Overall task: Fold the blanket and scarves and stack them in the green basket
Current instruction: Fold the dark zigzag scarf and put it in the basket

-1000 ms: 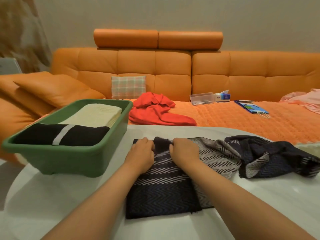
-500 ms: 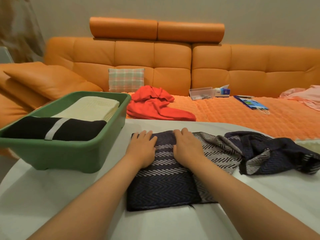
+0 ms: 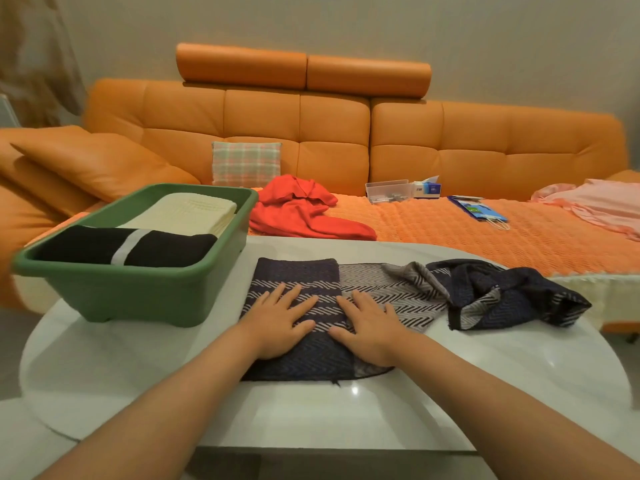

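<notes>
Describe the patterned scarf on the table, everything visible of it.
The scarf is a soft woven cloth in dark navy with pale zigzag stripes and a grey herringbone reverse. Its left end lies folded flat on the white table, right of the green basket; its right end lies bunched in a loose heap. The left hand and right hand press flat on the folded part.

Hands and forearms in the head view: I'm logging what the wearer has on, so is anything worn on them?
Nothing visible: the left hand and right hand have no gloves, rings or watch; the left forearm and right forearm are sleeveless to the frame edge.
</notes>
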The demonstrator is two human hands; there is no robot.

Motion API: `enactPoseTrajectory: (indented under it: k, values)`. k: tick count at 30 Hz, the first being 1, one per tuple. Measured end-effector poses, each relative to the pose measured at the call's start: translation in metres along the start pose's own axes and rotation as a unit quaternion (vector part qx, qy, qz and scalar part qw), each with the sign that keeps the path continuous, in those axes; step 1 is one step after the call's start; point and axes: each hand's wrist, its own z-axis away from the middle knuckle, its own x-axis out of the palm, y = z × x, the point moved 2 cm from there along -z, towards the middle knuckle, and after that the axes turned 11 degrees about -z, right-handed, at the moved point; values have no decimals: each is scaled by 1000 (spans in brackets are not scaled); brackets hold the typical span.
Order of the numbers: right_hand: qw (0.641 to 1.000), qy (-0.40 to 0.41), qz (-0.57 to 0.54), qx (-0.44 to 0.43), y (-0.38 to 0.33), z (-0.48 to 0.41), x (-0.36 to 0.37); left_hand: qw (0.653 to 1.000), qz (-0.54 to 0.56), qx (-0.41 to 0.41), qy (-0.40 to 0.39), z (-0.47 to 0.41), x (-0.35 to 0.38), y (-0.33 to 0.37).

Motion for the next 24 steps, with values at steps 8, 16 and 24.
enactPoseTrajectory:
  k: [8,16,24]
  values:
    - [969,43,-221,-103,-26,15,-32,998,-5,-46,-43,3,-7,-49]
    - [979,164,-108,62,89,33,-88,976,82,88,182,-12,-69,75]
    - [974,172,48,139,154,24,-93,971,63,90,212,-93,-88,147]
